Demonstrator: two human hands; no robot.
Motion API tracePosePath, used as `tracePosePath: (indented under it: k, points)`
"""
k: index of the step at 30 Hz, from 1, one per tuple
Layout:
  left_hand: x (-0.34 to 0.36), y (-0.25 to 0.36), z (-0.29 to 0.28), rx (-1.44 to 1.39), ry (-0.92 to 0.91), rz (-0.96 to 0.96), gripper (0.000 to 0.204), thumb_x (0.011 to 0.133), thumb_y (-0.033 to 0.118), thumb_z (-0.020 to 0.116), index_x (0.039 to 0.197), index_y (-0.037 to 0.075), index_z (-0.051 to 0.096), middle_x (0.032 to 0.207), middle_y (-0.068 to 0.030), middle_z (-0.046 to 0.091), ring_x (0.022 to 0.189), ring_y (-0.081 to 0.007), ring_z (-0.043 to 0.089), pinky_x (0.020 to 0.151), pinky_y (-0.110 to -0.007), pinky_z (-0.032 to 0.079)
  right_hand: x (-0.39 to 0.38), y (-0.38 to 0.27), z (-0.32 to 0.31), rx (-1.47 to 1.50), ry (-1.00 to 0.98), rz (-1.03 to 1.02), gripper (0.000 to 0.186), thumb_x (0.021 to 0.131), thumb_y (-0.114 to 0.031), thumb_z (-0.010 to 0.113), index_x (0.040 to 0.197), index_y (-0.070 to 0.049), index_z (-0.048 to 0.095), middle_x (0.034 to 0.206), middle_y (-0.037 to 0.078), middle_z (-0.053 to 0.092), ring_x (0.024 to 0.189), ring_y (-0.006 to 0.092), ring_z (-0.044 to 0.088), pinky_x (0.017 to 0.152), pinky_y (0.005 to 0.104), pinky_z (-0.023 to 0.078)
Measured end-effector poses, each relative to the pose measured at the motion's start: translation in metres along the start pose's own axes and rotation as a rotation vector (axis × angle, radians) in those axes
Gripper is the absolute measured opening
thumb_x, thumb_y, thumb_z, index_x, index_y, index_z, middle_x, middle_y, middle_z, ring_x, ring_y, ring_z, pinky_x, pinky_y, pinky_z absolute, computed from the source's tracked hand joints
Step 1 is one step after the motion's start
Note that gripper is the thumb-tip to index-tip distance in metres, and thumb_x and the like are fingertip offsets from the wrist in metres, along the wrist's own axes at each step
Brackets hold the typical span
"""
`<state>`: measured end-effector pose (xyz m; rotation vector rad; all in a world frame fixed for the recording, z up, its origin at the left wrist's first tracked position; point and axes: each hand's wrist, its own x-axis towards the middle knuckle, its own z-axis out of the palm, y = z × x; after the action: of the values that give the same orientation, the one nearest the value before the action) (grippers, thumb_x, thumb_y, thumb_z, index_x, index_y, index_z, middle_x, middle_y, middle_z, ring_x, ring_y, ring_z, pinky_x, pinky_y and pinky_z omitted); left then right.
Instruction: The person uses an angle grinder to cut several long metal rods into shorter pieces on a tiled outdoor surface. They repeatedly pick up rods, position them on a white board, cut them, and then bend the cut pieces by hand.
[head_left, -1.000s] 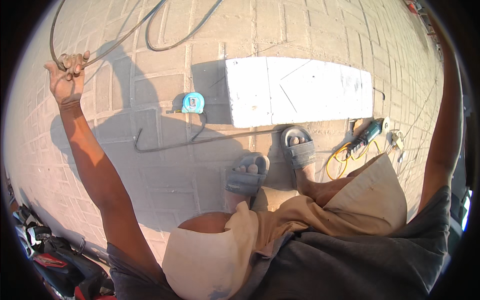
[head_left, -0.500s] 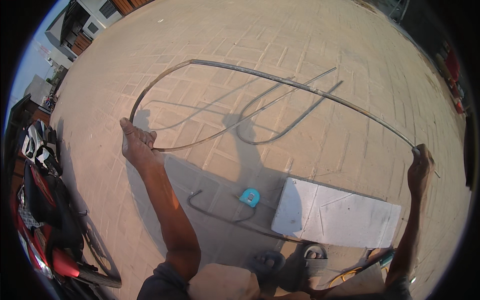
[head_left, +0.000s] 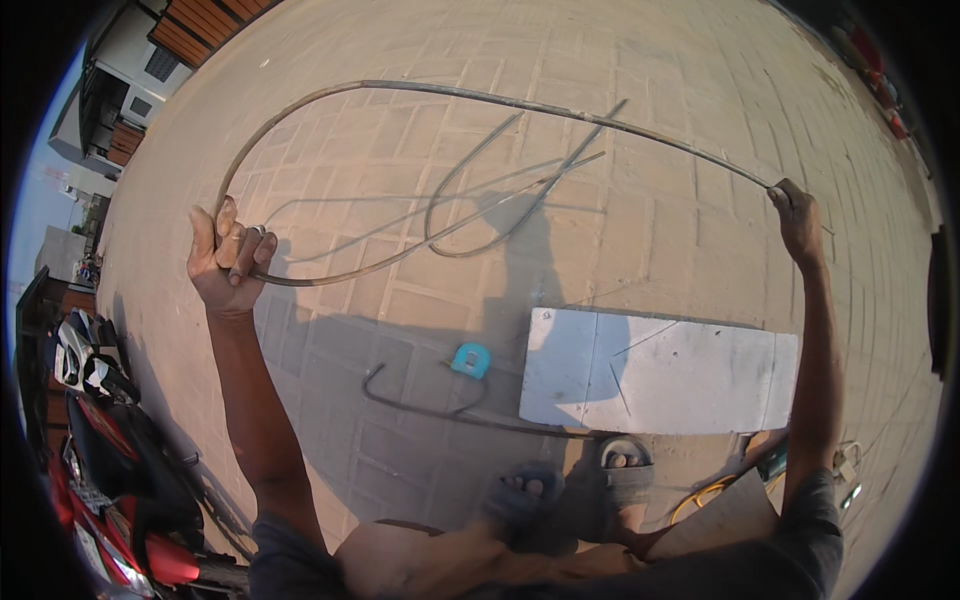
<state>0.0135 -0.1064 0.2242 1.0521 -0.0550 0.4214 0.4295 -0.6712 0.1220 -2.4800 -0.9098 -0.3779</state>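
Note:
A long metal rod [head_left: 450, 92], bent into a wide hairpin curve, is held up in front of me across most of the view. My left hand [head_left: 232, 262] is closed around its curved end at the left, thumb up and fingers partly curled. At the right, my right hand [head_left: 798, 222] grips the long upper arm of the rod near its end. The lower arm runs rightward to a free tip. Beneath it on the paving lies a second, U-shaped metal rod [head_left: 432, 200], partly crossed by the held one.
Near my sandalled feet are a turquoise tape measure [head_left: 470, 360], a thin hooked rod [head_left: 430, 408] and a pale, scored slab [head_left: 700, 375]. A yellow cable [head_left: 705, 492] lies by my right foot. Red motorcycles [head_left: 110, 500] stand at left on the block paving [head_left: 600, 60].
Both hands have shifted left and up in the view, carrying the bent rod along. My right hand moved up more, and the left fingers look less tightly curled. The view itself has shifted too.

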Motion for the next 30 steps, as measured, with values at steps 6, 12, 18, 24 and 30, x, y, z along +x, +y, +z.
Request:
tracePosePath:
  k: [6,12,18,24,30]
  points:
    - [0.022,-0.016,0.037,0.216,0.266,0.018,0.044,0.11,0.043,0.033,0.081,0.012,0.047,0.046,0.0074,0.022,0.036,-0.0103,0.022,0.057,-0.029,0.039,-0.022,0.016,0.014,0.011,-0.033,0.073,0.033,0.098,-0.028,0.06,0.082,0.002,0.056,0.067,0.025,0.05,0.061,0.0439,0.046,0.056,0.0445,0.039]
    - [-0.006,-0.012,0.058,0.453,0.771,0.377,0.042,0.107,0.039,0.045,0.072,0.017,0.041,0.047,0.0077,0.018,0.038,-0.0089,0.018,0.054,-0.028,0.034,-0.033,-0.034,-0.003,0.029,0.048,0.042,0.027,0.099,-0.017,0.057,0.08,0.002,0.056,0.064,0.024,0.047,0.058,0.0395,0.045,0.056,0.0438,0.038]
    - [0.016,-0.062,0.138,0.307,0.756,0.465,0.047,0.106,0.043,0.048,0.069,0.017,0.034,0.048,0.0058,0.019,0.039,-0.0092,0.018,0.057,-0.028,0.039,-0.065,-0.144,-0.019,0.155,0.06,0.058,0.027,0.096,-0.017,0.065,0.078,0.001,0.059,0.06,0.018,0.052,0.05,0.0322,0.047,0.051,0.0399,0.04]
    - [0.037,-0.082,0.135,0.812,0.892,0.626,0.047,0.106,0.044,0.047,0.073,0.012,0.036,0.053,0.0043,0.03,0.048,-0.0059,0.029,0.053,-0.032,0.041,-0.041,-0.203,-0.009,0.298,-0.275,0.174,0.033,0.096,-0.026,0.066,0.08,0.002,0.062,0.059,0.018,0.055,0.048,0.0276,0.051,0.05,0.0393,0.041]
    - [0.007,-0.051,0.124,0.734,0.684,0.65,0.047,0.109,0.037,0.042,0.068,0.016,0.031,0.05,0.0039,0.021,0.043,-0.0096,0.017,0.063,-0.031,0.046,-0.028,-0.127,0.045,0.253,-0.123,-0.028,0.033,0.099,-0.033,0.062,0.088,-0.002,0.064,0.061,0.015,0.054,0.051,0.0263,0.049,0.053,0.0398,0.043]
